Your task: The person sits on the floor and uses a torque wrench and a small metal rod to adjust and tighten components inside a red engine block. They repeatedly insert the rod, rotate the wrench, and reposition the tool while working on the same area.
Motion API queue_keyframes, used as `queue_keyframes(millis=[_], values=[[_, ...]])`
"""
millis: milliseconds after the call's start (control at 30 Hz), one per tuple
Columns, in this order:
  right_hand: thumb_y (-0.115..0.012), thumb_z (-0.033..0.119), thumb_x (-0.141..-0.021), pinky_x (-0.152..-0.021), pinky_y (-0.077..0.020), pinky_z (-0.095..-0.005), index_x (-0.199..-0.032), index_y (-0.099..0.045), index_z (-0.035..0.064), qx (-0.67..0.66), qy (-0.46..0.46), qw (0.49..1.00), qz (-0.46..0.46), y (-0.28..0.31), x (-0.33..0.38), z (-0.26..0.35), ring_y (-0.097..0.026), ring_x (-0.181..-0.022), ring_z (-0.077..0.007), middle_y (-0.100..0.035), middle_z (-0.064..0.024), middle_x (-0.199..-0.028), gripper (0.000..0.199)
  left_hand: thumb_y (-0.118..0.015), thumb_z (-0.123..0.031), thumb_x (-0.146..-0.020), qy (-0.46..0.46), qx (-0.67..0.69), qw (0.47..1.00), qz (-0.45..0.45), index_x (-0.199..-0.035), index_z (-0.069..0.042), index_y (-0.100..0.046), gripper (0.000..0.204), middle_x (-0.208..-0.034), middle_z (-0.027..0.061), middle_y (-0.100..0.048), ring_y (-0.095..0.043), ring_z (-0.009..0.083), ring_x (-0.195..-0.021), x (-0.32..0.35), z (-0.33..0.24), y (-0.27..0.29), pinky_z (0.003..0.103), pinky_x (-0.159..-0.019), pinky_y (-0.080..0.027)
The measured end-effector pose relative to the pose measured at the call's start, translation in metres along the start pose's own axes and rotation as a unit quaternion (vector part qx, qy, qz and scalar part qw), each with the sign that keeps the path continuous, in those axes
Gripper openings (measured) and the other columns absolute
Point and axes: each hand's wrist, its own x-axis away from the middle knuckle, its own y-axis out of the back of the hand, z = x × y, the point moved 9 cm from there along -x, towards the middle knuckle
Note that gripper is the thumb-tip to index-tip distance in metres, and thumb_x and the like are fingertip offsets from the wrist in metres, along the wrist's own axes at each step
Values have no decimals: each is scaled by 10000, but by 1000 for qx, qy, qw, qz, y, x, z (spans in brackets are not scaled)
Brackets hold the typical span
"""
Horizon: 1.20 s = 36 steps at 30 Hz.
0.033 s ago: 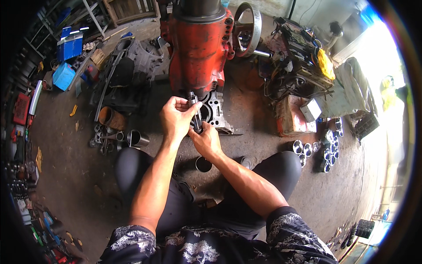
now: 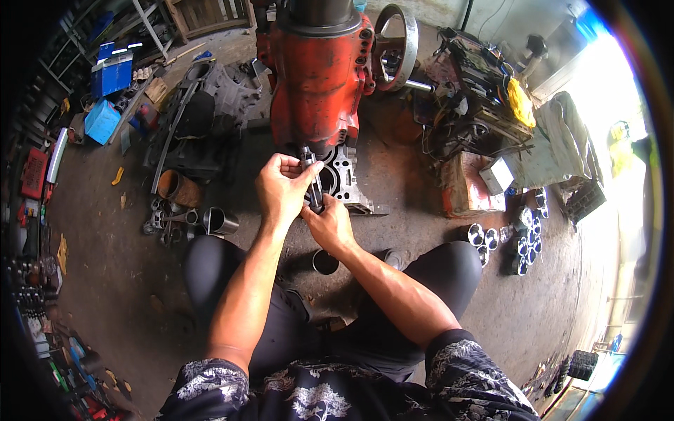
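Both hands meet over a metal engine block (image 2: 345, 175) with round bores, just below the red body of a large machine (image 2: 316, 91). Between them is a short, dark steel rod-shaped tool (image 2: 315, 188), held roughly upright with a slight tilt; its exact kind is unclear. My left hand (image 2: 281, 189) pinches its upper part between thumb and fingers. Lower down, my right hand (image 2: 333, 224) closes on its bottom end. Fingers hide part of the tool, and whether it touches the block or the machine cannot be told.
A handwheel (image 2: 411, 49) sticks out at the machine's right. Metal sleeves (image 2: 223, 222) and a rusty cylinder (image 2: 184, 192) stand left of the block. Several shiny cylindrical parts (image 2: 476, 234) lie by my right knee. A cluttered tool bench (image 2: 484, 84) is at far right.
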Motion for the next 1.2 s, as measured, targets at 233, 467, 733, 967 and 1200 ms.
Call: queue_keyframes(millis=[233, 467, 733, 967, 1200], values=[[-681, 114, -892, -391, -353, -270, -901, -569, 21, -343, -170, 894, 232, -13, 18, 23, -460, -462, -92, -495, -16, -582, 146, -734, -114, -897, -15, 212, 977, 37, -1240, -10, -558, 399, -987, 73, -659, -627, 87, -838, 11, -21, 0, 260, -758, -527], [-715, 223, -907, -421, -355, -254, -835, -592, 26, -286, -62, 922, 255, 6, 32, 75, -458, -460, -79, -517, 1, -588, 242, -497, -455, -1013, 54, 374, 894, 241, -1478, -29, -363, 645, -927, 67, -599, -599, 142, -756, 24, -46, -15, 277, -683, -519], [-705, 320, -938, -478, -313, -218, -827, -613, 56, -202, -4, 960, 195, 17, 47, 79, -412, -547, -27, -504, 58, -645, 301, -533, -365, -1011, 40, 646, 745, 163, -1467, -23, -355, 597, -1100, 57, -576, -549, 153, -955, -8, -48, 25, 271, -669, -492], [-682, 283, -959, -500, -334, -212, -859, -603, 54, -262, 13, 948, 178, 4, 61, 77, -431, -573, -24, -511, 58, -659, 262, -531, -361, -1003, -3, 698, 696, 171, -1491, 9, -284, 660, -1055, 51, -512, -484, 152, -865, -16, -55, 42, 261, -642, -489], [-561, 322, -1021, -525, -368, -217, -909, -606, 50, -393, -58, 874, 281, -15, 74, 76, -474, -595, -62, -538, 14, -740, 298, -498, -425, -1005, 14, 722, 660, 207, -1491, -9, -302, 669, -1055, 40, -505, -465, 145, -851, -14, -60, 38, 264, -631, -454]])
